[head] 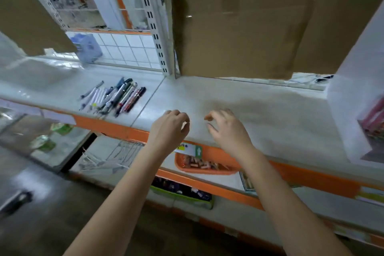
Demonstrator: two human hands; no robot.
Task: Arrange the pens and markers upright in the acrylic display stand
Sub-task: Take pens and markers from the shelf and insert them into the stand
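Observation:
A loose pile of pens and markers (114, 97) lies flat on the white shelf (259, 106), left of the seam between two shelf boards. My left hand (172, 127) hovers over the shelf's front edge, to the right of the pile, fingers loosely curled and holding nothing. My right hand (226, 129) hovers a short way to its right, fingers bent and spread, also holding nothing. The two hands face each other across a small gap. I cannot make out an acrylic stand; the picture is blurred.
Brown cardboard (239, 33) covers the back of the shelf bay. A slotted white upright (155, 27) stands behind the pens. Below the orange shelf lip sit an orange basket (207, 164) of small items and a green tray (182, 195). A white side panel (353, 100) closes the right.

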